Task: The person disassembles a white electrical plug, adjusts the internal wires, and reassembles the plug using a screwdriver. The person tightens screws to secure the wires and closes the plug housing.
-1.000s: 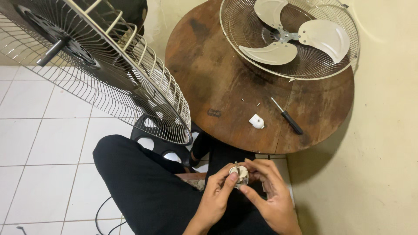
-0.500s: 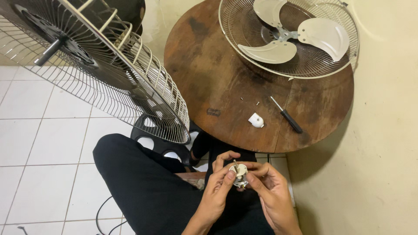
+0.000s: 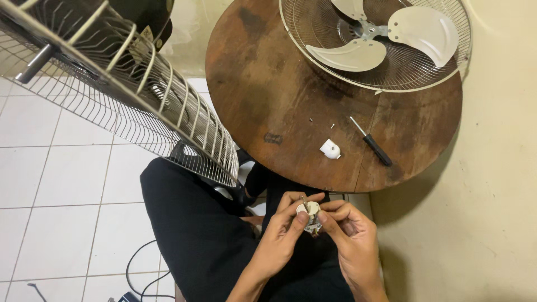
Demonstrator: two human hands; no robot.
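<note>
Hands meet over a lap clad in black trousers (image 3: 196, 235), both pinching one small white round part (image 3: 309, 211) between them. The left hand (image 3: 282, 237) grips it from the 8 o'clock side, thumb pressed near the top, while the right hand (image 3: 349, 235) closes on it from 4 o'clock with its fingertips. Metal bits seem to hang under the part, though they are too small to make out.

At 12 o'clock from the hands stands a round wooden table (image 3: 268, 84), its top worn and stained. Near its closest edge lies a small white plastic cap (image 3: 330, 149), and just beside that, toward 2 o'clock, a screwdriver (image 3: 371, 141) with a black handle. A few tiny screws (image 3: 321, 122) lie scattered just beyond them. At the table's far side rests a fan guard (image 3: 442, 72) lying flat, with a three-bladed pale fan blade (image 3: 386, 33) inside it.

At 10 o'clock a large wire fan grille (image 3: 140, 95) leans tilted over the white tiled floor (image 3: 56, 196). A black cable (image 3: 142, 274) curls on the tiles at 8 o'clock.
</note>
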